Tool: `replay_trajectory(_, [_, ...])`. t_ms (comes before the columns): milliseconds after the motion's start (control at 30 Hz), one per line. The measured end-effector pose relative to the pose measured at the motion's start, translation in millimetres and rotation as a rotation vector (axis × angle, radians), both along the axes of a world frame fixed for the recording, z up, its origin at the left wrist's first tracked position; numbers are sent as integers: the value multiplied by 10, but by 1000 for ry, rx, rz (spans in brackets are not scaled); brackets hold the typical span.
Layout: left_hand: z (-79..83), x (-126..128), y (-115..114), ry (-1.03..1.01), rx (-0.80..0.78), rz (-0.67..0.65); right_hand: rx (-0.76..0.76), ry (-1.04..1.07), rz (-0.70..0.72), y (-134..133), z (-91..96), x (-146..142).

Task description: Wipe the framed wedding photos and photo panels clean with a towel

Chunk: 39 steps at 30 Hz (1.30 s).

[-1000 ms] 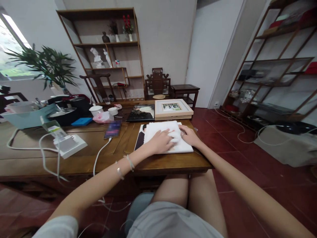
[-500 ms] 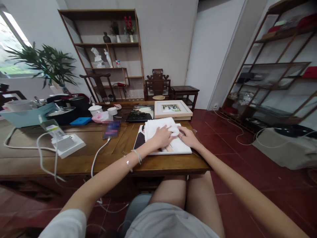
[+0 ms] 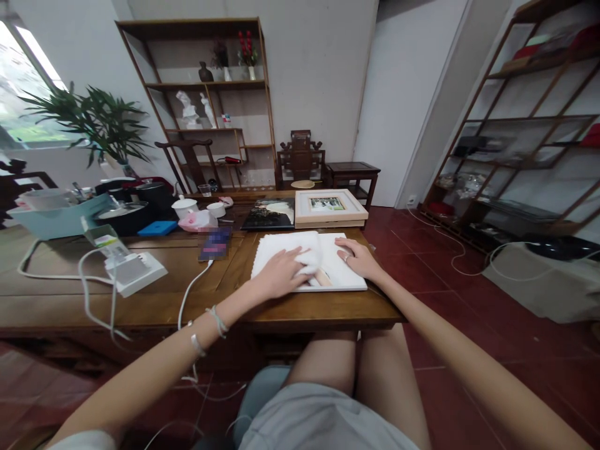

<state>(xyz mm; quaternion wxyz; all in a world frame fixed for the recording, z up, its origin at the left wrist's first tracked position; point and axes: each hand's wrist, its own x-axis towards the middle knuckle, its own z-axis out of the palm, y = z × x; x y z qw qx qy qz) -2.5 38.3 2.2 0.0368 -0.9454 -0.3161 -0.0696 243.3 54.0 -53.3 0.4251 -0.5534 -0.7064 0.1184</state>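
Observation:
A white cloth point(image 3: 285, 242) covers the left part of a flat picture panel point(image 3: 341, 279) by the table's near right edge. My left hand point(image 3: 280, 274) presses down on the cloth with fingers bent into its bunched folds, gripping it. Some of the picture shows below the cloth; the rest is hidden. On the panel's right side rests my right hand point(image 3: 360, 258), its fingers apart and lying on the white surface. It wears a ring and holds nothing.
Behind the panel lie a dark picture point(image 3: 267, 214) and a light wooden frame point(image 3: 332, 220). Leftward are a phone point(image 3: 214, 242), a pink-and-white packet point(image 3: 197, 220), a blue box point(image 3: 157, 227) and a power strip point(image 3: 143, 275) with white cables. The wooden table point(image 3: 225, 306) ends close to my right hand.
My left hand has slid left and toward me with the cloth, which now covers the panel's left side. My right hand stays at the right edge, now apart from the cloth.

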Motion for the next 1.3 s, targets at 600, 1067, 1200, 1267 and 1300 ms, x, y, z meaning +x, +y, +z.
replay_trajectory(600, [-50, -471, -336, 31, 10, -2, 14, -13, -4, 4, -22, -8])
replay_trajectory(1067, [-6, -87, 362, 84, 15, -5, 15, -25, 11, 49, -71, 25])
replay_trajectory(1200, [-40, 177, 618, 81, 48, 77, 30, -15, 14, 57, -75, 29])
replay_trajectory(1267, [-42, 262, 558, 74, 53, 81, 32, -13, 16, 53, -69, 26])
replay_trajectory(1300, [-38, 292, 479, 72, 52, 77, 30, -12, 17, 50, -65, 23])
